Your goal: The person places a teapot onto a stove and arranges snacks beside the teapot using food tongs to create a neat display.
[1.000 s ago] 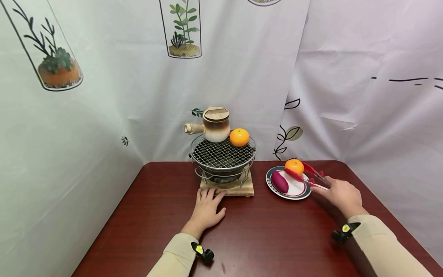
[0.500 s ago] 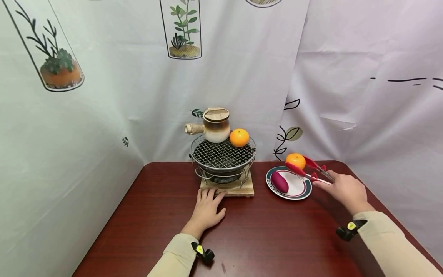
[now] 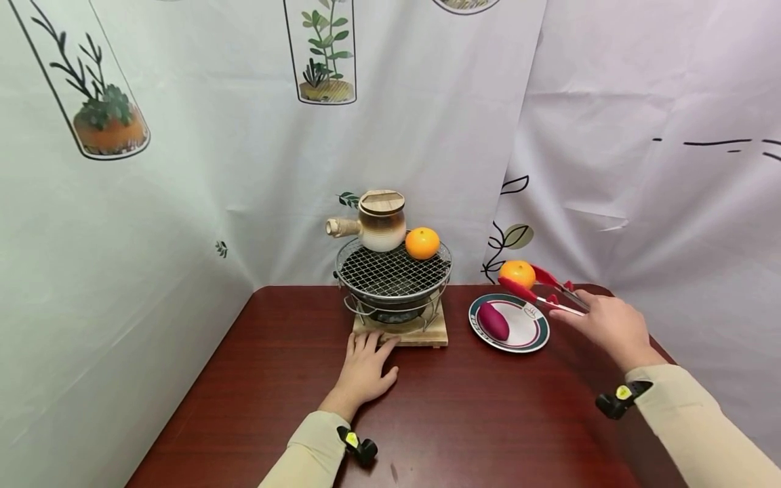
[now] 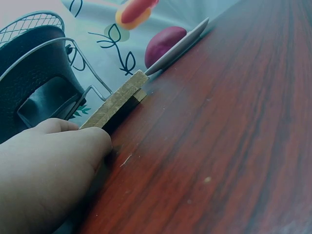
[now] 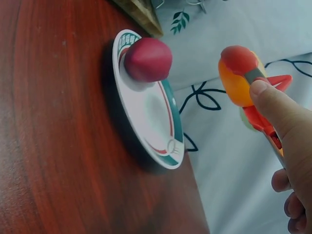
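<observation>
My right hand [image 3: 613,329] grips a pair of red-tipped tongs [image 3: 518,290], thumb along one arm. Between the tong tips an orange [image 3: 517,272] is pinched, held in the air above the far rim of a plate [image 3: 526,332]. On that plate lies a purple sweet potato [image 3: 493,322], also seen in the right wrist view. My left hand [image 3: 363,373] rests with spread fingers at the front edge of a wooden board [image 3: 421,333]. A small grill [image 3: 393,271] stands on this board. The left wrist view hides most of the left fingertips.
On the grill's wire rack sit a side-handled clay pot [image 3: 382,224] with a wooden lid and another orange [image 3: 422,242]. A printed white curtain [image 3: 427,135] hangs close behind and along both sides of the dark red table [image 3: 464,420].
The right hand has raised the tongs with the orange up off the plate, most recently shifting slightly left. The left hand stays in place on the board.
</observation>
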The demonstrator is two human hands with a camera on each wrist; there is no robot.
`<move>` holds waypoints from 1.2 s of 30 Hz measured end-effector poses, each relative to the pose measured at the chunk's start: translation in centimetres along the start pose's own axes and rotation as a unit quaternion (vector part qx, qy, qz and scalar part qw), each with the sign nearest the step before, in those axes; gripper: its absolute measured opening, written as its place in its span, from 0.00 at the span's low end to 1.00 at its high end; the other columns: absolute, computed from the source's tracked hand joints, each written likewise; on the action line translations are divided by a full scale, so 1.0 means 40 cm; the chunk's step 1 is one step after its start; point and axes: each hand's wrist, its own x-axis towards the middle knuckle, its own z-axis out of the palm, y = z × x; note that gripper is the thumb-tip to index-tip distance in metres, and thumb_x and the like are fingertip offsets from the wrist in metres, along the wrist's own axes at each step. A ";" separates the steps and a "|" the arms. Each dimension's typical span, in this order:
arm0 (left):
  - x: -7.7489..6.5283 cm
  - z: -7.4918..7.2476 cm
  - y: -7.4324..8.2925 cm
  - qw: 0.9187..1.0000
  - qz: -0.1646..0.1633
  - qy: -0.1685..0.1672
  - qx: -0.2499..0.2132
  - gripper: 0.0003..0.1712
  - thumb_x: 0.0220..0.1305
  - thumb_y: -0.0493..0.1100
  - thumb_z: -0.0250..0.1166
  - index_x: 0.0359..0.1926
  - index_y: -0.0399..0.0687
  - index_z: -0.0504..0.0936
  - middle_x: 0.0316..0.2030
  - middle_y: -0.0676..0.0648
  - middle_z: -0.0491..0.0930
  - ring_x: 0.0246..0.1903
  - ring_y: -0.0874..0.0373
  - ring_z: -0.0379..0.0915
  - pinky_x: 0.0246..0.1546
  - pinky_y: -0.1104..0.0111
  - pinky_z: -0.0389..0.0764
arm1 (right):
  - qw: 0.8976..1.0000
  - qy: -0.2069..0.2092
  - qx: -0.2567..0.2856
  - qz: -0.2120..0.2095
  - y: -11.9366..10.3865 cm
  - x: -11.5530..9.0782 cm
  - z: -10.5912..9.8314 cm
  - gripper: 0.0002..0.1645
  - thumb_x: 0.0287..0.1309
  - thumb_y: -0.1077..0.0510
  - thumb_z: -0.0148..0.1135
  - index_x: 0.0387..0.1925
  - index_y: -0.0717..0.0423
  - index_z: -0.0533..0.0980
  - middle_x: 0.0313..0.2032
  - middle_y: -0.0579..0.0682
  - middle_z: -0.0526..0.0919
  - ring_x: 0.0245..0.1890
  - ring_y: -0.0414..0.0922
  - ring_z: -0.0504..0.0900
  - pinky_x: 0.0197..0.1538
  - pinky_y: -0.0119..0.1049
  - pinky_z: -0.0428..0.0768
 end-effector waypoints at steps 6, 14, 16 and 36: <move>-0.001 0.002 -0.001 1.000 0.007 0.010 0.003 0.32 0.60 0.57 0.65 0.66 0.61 0.76 0.63 0.43 0.70 0.62 0.42 0.64 0.65 0.36 0.57 | 1.000 -0.009 -0.005 0.005 -0.012 0.010 -0.014 0.59 0.50 0.16 0.55 0.64 0.59 0.74 0.51 0.70 0.80 0.43 0.66 0.78 0.34 0.60 0.76; 0.002 -0.001 0.001 1.000 0.005 0.004 0.011 0.32 0.61 0.57 0.65 0.67 0.61 0.76 0.63 0.43 0.70 0.62 0.43 0.64 0.65 0.36 0.58 | 1.000 0.008 -0.003 -0.005 -0.030 0.017 -0.029 0.60 0.50 0.16 0.55 0.68 0.55 0.72 0.53 0.70 0.80 0.46 0.67 0.78 0.36 0.63 0.75; 0.003 -0.001 0.001 1.000 0.005 0.004 0.012 0.32 0.61 0.57 0.65 0.67 0.62 0.76 0.63 0.43 0.70 0.63 0.43 0.64 0.65 0.36 0.58 | 1.000 0.013 -0.003 -0.007 -0.038 0.018 -0.036 0.59 0.50 0.16 0.55 0.68 0.54 0.72 0.52 0.69 0.81 0.46 0.67 0.79 0.36 0.63 0.75; 0.001 0.000 0.000 1.000 0.012 0.011 0.004 0.33 0.60 0.57 0.66 0.67 0.60 0.76 0.63 0.42 0.70 0.62 0.41 0.63 0.66 0.36 0.57 | 0.999 0.014 0.001 -0.032 -0.133 0.041 -0.098 0.60 0.50 0.16 0.55 0.70 0.55 0.71 0.53 0.69 0.81 0.45 0.65 0.79 0.35 0.60 0.77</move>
